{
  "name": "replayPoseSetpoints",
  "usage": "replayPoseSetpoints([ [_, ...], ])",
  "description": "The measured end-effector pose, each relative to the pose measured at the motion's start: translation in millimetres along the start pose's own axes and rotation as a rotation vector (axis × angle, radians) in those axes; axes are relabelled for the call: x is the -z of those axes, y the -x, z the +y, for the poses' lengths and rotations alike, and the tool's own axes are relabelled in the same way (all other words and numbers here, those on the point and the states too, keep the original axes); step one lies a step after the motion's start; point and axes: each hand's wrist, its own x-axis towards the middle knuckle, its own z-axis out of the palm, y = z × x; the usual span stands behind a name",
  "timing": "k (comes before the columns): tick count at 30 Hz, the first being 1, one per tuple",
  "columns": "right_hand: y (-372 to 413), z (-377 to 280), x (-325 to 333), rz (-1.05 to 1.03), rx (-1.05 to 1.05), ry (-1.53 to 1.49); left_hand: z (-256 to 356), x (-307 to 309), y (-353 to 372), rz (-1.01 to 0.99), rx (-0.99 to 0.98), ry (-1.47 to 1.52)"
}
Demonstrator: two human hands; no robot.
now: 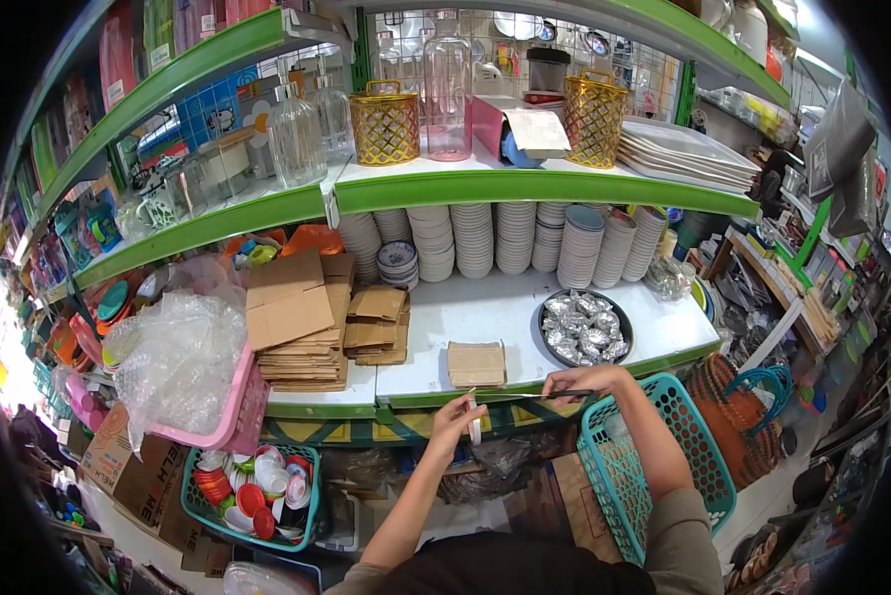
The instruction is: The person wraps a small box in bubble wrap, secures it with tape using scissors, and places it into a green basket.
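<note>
My left hand (455,416) is at the front edge of the white shelf (485,312), fingers pinched on the end of a thin pale strip (505,394); a small white piece (475,432) hangs below it. My right hand (579,381) is closed on a slim dark-handled tool (568,394), scissors or a knife, that lies along the strip. The two hands are about a hand's width apart. A small stack of cardboard squares (476,362) lies on the shelf just behind them.
A round dark tray (546,309) of foil-wrapped pieces sits right of the squares. Cardboard stacks (307,327) and a pink basket (239,407) with bubble wrap lie left. A teal basket (689,416) stands under my right arm. Bowl stacks (475,238) line the back.
</note>
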Motion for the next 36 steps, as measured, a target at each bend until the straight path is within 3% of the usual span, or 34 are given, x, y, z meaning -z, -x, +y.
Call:
replayPoseSetpoints([
  [12, -21.8, -5.3, -3.8, -0.024, -0.032, 0.063, 2.5, -2.3, 2.4, -0.019, -0.003, 0.039],
  [20, -31.2, 8.5, 1.4, -0.04, 0.105, 0.091, 5.2, -4.0, 3.6, -0.011, 0.006, 0.036],
  [36, -35.5, 10.8, 6.7, -0.032, 0.118, 0.123, 7.1, -3.4, 5.4, -0.013, 0.009, 0.035],
])
